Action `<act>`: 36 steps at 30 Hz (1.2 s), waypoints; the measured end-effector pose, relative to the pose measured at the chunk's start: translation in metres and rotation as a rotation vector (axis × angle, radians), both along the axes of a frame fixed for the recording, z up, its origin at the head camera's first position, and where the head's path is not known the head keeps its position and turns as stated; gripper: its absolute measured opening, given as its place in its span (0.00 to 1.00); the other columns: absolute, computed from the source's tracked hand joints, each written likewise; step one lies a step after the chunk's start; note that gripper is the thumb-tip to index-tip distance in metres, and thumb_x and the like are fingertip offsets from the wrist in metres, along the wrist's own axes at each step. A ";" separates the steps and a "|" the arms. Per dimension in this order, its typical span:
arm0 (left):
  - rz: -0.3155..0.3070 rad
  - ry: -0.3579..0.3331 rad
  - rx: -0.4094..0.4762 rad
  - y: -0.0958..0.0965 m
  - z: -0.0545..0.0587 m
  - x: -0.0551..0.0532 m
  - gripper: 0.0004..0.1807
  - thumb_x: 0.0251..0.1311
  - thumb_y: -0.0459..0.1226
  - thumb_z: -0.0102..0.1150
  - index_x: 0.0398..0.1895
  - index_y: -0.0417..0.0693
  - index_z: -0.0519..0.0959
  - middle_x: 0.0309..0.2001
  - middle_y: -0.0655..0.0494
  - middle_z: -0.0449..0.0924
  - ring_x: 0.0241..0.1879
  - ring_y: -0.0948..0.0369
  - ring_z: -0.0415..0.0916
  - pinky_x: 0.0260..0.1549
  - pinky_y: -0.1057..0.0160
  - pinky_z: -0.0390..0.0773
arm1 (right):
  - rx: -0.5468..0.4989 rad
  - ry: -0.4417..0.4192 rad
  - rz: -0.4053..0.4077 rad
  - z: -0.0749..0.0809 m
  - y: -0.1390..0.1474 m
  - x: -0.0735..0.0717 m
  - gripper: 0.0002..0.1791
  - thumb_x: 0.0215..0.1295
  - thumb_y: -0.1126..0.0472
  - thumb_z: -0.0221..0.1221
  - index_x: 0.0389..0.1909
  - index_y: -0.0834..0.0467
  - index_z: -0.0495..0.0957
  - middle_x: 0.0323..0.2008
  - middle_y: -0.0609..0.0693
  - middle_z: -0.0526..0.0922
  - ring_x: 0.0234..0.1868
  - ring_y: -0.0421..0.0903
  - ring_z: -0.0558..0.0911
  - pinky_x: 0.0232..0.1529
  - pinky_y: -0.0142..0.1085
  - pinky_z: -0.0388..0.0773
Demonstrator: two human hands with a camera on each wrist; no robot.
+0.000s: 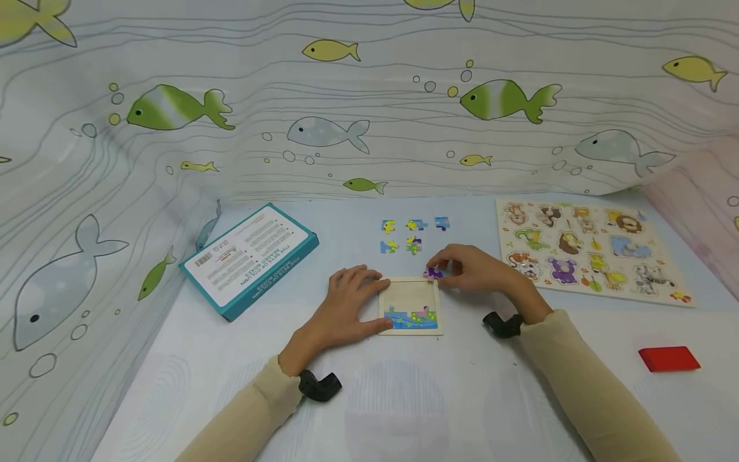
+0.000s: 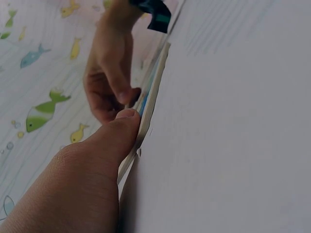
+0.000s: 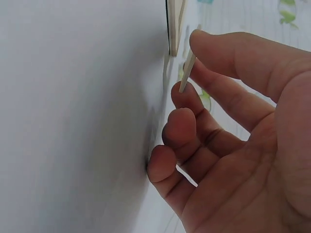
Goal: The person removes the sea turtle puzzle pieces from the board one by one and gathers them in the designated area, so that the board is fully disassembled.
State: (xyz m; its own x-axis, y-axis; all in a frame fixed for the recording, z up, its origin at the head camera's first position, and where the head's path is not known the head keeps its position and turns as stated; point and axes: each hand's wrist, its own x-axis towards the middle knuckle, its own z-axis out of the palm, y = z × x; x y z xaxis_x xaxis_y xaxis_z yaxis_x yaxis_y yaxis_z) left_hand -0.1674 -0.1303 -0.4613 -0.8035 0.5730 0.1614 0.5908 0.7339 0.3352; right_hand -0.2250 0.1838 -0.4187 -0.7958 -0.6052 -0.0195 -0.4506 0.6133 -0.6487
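My right hand (image 1: 476, 268) pinches a small purple puzzle piece (image 1: 433, 273) between thumb and fingers, just above the top right corner of a square wooden puzzle tray (image 1: 411, 332). In the right wrist view, the thin wooden edge of the piece (image 3: 187, 75) shows between thumb and fingertips. Along the tray's left side lies my left hand (image 1: 349, 301), fingers spread and its thumb (image 2: 124, 124) on the frame near the lower left corner. Joined blue, green and pink pieces (image 1: 412, 319) fill the tray's lower part; bare wood shows above them.
Several loose puzzle pieces (image 1: 416, 225) lie in two rows beyond the tray. A teal and white box (image 1: 248, 260) is on the left. At the right are a wooden animal puzzle board (image 1: 594, 250) and a red block (image 1: 670, 359). A fish-patterned sheet (image 1: 404, 96) hangs behind.
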 end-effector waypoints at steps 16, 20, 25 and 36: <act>-0.011 0.024 0.022 0.001 -0.001 0.000 0.40 0.58 0.65 0.60 0.72 0.61 0.71 0.69 0.56 0.69 0.77 0.49 0.54 0.72 0.36 0.48 | 0.004 0.003 -0.098 0.000 0.010 -0.023 0.21 0.63 0.62 0.69 0.57 0.56 0.82 0.47 0.54 0.83 0.38 0.46 0.75 0.42 0.39 0.73; -0.016 0.027 0.022 0.000 -0.001 0.000 0.40 0.59 0.65 0.60 0.72 0.60 0.71 0.69 0.56 0.69 0.76 0.48 0.55 0.71 0.35 0.49 | 0.016 0.008 -0.106 0.000 0.010 -0.027 0.21 0.63 0.62 0.68 0.58 0.57 0.82 0.48 0.55 0.82 0.37 0.46 0.75 0.41 0.38 0.73; -0.015 0.017 0.019 0.000 -0.001 0.001 0.40 0.60 0.66 0.59 0.73 0.60 0.71 0.70 0.56 0.69 0.77 0.48 0.55 0.72 0.36 0.48 | 0.027 0.015 -0.107 0.001 0.009 -0.032 0.21 0.63 0.63 0.68 0.58 0.58 0.82 0.48 0.56 0.82 0.38 0.47 0.75 0.41 0.38 0.73; -0.014 0.016 0.013 -0.001 -0.001 0.001 0.40 0.59 0.66 0.60 0.72 0.61 0.71 0.70 0.57 0.68 0.77 0.50 0.54 0.72 0.37 0.48 | 0.089 0.036 -0.102 -0.001 0.008 -0.046 0.20 0.64 0.67 0.66 0.57 0.59 0.82 0.48 0.57 0.81 0.39 0.48 0.75 0.43 0.39 0.73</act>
State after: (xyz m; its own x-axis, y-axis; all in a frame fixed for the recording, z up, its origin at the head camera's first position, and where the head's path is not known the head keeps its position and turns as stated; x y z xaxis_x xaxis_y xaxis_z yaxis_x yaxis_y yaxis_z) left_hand -0.1668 -0.1309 -0.4622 -0.7929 0.5816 0.1817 0.6060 0.7214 0.3352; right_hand -0.2713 0.1920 -0.4192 -0.8542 -0.5184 -0.0396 -0.4052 0.7115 -0.5741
